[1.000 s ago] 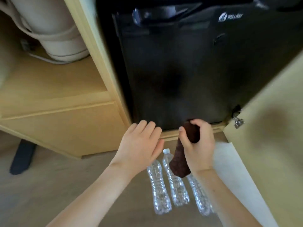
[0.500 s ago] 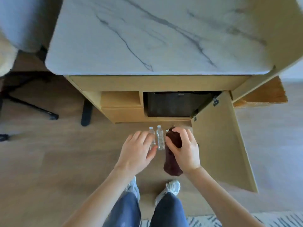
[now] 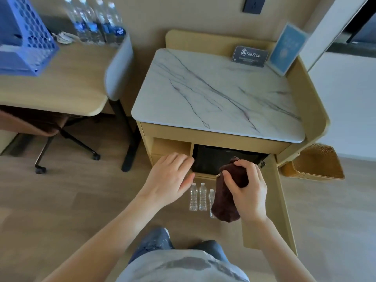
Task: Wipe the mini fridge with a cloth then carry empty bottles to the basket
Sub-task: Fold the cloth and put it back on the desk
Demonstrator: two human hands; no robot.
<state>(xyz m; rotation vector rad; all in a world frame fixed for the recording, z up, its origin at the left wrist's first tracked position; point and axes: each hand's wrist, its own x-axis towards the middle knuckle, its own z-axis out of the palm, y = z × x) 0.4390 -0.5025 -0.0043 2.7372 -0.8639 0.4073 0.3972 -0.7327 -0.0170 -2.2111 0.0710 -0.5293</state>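
Note:
The black mini fridge (image 3: 211, 159) sits inside the wooden cabinet under a marble top. My right hand (image 3: 247, 190) grips a dark brown cloth (image 3: 225, 200) that hangs down in front of the fridge. My left hand (image 3: 169, 178) is held flat with straight fingers, left of the fridge, holding nothing. Three empty clear bottles (image 3: 198, 197) lie side by side on the floor below the fridge; the cloth partly hides the right one. A woven wicker basket (image 3: 317, 162) stands on the floor right of the cabinet.
The cabinet door (image 3: 272, 204) stands open to the right. The marble top (image 3: 219, 92) carries a small sign and a blue card. At left a desk (image 3: 55, 82) holds a blue plastic basket (image 3: 24, 37) and several full bottles; an office chair is beneath it.
The view has pulled back and up from close to the fridge to a standing view of the whole cabinet. Both hands keep their pose; the right still holds the cloth.

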